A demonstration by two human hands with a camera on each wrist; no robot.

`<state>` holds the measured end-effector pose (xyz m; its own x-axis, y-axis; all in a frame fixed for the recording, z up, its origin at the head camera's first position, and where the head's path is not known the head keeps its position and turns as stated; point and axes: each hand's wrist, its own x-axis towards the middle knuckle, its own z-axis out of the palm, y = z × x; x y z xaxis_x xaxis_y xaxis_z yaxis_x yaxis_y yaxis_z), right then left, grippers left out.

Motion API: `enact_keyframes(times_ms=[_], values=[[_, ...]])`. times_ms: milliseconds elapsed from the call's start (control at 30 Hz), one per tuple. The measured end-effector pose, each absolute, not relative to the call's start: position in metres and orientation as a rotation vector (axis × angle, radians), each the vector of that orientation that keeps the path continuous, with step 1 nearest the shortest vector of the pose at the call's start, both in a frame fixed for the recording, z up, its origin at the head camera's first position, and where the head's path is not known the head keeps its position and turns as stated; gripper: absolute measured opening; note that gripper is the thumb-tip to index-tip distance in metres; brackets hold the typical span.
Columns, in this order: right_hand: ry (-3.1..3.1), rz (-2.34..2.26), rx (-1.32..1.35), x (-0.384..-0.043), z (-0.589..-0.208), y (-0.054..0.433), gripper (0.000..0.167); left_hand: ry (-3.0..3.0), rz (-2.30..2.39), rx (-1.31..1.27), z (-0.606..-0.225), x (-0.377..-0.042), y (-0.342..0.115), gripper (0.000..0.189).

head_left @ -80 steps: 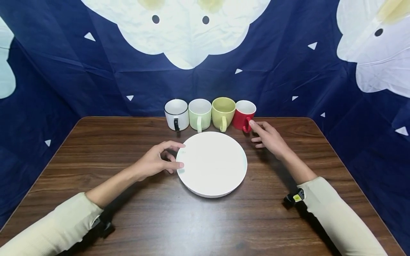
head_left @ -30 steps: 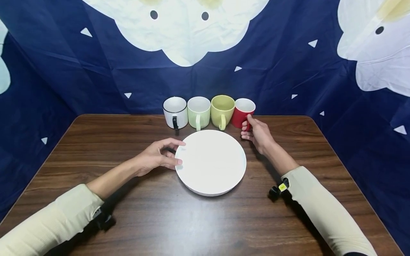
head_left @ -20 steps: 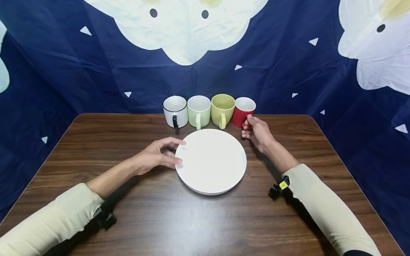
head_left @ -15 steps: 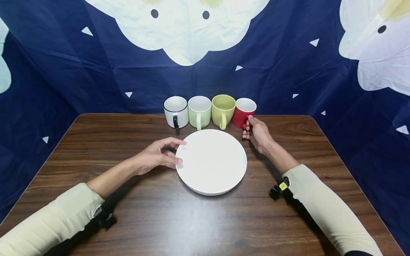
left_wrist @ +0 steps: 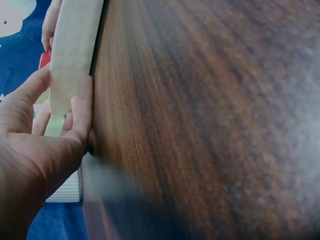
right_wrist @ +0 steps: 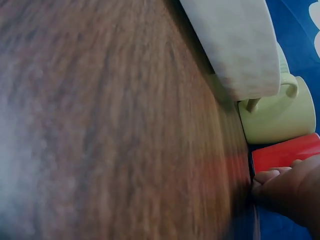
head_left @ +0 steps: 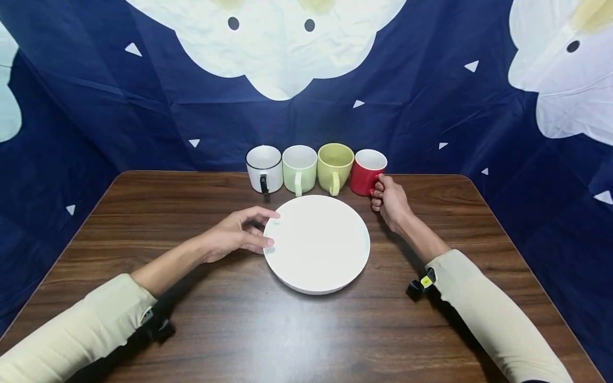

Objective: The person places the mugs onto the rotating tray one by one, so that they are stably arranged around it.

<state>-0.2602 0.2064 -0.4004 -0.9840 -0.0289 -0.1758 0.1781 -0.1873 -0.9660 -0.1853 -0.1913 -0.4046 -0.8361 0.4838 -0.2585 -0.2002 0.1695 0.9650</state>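
Red mug [head_left: 365, 180] held by its handle

It stands on the table [head_left: 119, 234], just beside the yellow-green mug [head_left: 330, 171], behind the white dish [head_left: 316, 244]. The right hand [head_left: 394, 202] has its fingers curled round the handle; the left hand's [head_left: 234, 234] fingers and thumb pinch the dish's edge. I'd guess the mug is glazed ceramic: rigid, fairly light, slick-walled, breakable. The handle seems its surest hold.

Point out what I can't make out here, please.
Red mug's handle: head view, mostly hidden by right fingers.
Dish: right wrist view, cut off by the top edge.
Yellow label: head view, any writing too small to read.
Right sleeve: head view, cut off by bottom edge.
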Motion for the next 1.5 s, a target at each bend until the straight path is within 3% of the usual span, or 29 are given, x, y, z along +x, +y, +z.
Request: enact_keyframes(times_ms=[1500], values=[[1.711,-2.392,0.108,-0.194,-0.381,0.232,0.05,1.922,1.712,0.269,-0.405,-0.186,-0.192,0.077]])
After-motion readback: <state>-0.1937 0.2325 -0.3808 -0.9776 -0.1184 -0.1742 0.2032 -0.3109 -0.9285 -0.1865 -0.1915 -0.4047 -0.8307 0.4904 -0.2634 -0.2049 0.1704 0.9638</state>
